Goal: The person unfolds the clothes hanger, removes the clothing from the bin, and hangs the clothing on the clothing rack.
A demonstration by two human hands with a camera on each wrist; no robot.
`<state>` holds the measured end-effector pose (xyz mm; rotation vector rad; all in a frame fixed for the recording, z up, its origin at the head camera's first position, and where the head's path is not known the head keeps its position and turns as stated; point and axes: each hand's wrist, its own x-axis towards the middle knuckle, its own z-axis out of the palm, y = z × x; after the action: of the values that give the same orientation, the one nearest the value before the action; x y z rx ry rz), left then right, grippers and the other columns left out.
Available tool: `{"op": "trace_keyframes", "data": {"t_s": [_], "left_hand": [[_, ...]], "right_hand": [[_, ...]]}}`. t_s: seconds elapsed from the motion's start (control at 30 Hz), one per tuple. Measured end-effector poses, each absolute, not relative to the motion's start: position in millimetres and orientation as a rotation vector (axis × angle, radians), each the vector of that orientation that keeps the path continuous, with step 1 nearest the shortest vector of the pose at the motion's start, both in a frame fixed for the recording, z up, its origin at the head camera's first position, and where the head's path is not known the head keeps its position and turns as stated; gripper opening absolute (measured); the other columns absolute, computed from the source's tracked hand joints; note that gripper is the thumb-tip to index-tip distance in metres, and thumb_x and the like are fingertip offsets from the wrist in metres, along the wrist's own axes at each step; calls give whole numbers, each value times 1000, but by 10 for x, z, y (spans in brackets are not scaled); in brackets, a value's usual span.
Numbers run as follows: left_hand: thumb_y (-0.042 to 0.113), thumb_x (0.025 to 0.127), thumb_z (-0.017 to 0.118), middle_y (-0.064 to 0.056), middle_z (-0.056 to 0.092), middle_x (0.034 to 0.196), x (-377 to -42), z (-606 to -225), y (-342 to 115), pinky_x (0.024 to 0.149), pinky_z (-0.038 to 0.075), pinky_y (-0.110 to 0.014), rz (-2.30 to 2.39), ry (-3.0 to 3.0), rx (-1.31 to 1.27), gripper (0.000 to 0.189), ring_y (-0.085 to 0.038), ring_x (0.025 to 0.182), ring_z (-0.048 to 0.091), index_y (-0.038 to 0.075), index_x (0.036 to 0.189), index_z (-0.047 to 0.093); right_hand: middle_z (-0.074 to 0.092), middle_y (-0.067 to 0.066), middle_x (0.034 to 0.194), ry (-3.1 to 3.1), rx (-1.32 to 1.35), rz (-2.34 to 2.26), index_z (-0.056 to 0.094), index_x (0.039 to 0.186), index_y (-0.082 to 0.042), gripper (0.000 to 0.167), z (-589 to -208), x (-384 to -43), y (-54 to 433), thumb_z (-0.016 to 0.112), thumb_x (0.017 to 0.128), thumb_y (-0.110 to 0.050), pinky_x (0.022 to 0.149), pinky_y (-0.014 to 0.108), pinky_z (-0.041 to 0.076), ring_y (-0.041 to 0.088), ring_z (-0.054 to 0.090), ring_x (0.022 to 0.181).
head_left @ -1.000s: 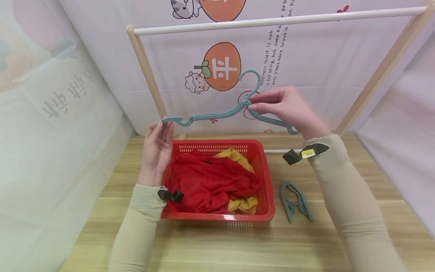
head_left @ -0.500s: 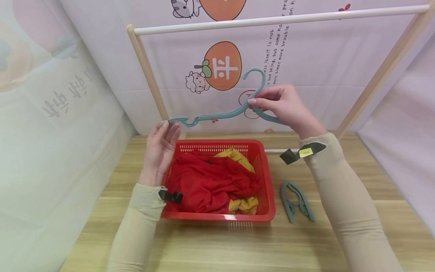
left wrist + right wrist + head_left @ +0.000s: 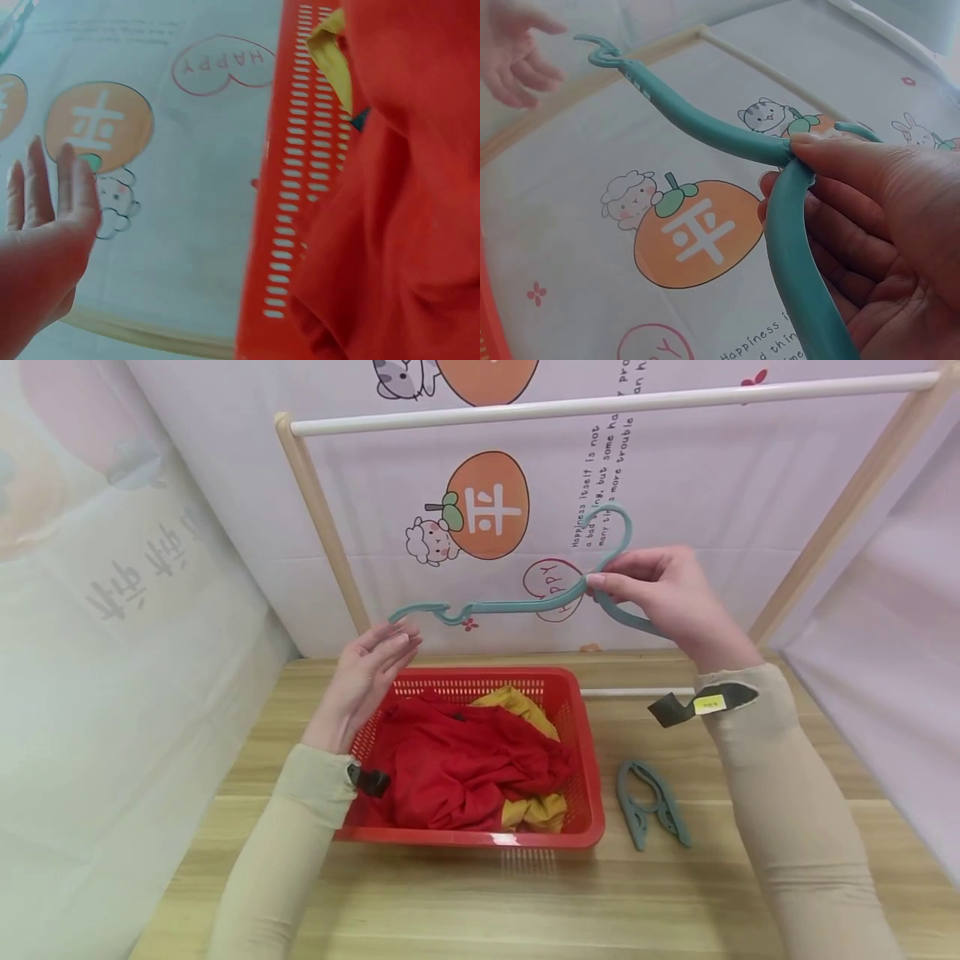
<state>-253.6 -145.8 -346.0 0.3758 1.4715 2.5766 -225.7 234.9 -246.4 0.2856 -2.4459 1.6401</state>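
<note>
Hanger (image 3: 517, 607) shifted rt, pinched in R hand (image 3: 675, 597); L hand (image 3: 367, 672) off.

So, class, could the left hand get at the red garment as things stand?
Probably yes: the left hand holds nothing, and the red garment lies uncovered in the open basket just below.

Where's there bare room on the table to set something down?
Bare table lies in front of the basket, between left sleeve and right sleeve, and to the right of that sleeve. Red cloth and yellow cloth crowd the basket; its gap to the folded hanger is narrow.
</note>
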Motion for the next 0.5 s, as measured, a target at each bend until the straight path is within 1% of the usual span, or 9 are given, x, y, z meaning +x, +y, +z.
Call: {"op": "trace_keyframes", "data": {"t_s": [0.07,0.13,0.23,0.3,0.33,0.4,0.5], "left_hand": [[-1,103,57,-11,70,117,-2569,-3512,-1481,116,34,-42,2545,1511,326,38,-28,122,60,-9,139,47],[-1,102,59,-11,70,118,-2602,-3574,-1504,117,33,-43,2526,1538,283,35,-27,122,61,-7,136,51],[-1,102,59,-9,70,118,-2636,-3659,-1545,115,36,-41,2489,1593,219,30,-24,119,63,-3,131,59],[-2,102,59,-7,71,117,-2649,-3708,-1568,115,36,-40,2468,1611,167,30,-23,119,62,-2,132,59],[-2,102,59,-6,71,117,-2652,-3728,-1582,115,36,-40,2449,1624,143,34,-22,120,62,-3,135,57],[-2,102,58,-6,69,120,-2654,-3769,-1601,115,36,-40,2418,1645,104,41,-22,123,60,-6,142,51],[-1,103,56,-14,62,135,-2649,-3819,-1621,116,34,-40,2372,1679,86,50,-26,132,53,-11,149,40]], "right_hand": [[77,1,92,-2443,283,1641,80,109,-10,29,-2470,-2245,2359,83,89,-30,81,36,42,19,70,87],[77,2,92,-2449,290,1624,80,109,-10,29,-2477,-2236,2365,83,88,-30,82,35,43,19,71,86],[77,3,93,-2463,308,1605,80,109,-10,30,-2485,-2222,2369,82,89,-31,83,35,45,20,71,88],[77,4,94,-2471,317,1604,80,110,-9,31,-2489,-2215,2370,82,89,-31,84,36,45,20,71,89],[77,4,95,-2472,322,1606,79,110,-9,31,-2491,-2213,2369,82,89,-31,84,35,45,21,71,89],[77,5,96,-2479,328,1608,79,112,-9,31,-2492,-2207,2367,81,90,-31,85,35,46,20,71,90],[77,4,96,-2474,346,1608,79,113,-9,31,-2494,-2206,2359,81,90,-29,84,32,50,20,72,90]]}}
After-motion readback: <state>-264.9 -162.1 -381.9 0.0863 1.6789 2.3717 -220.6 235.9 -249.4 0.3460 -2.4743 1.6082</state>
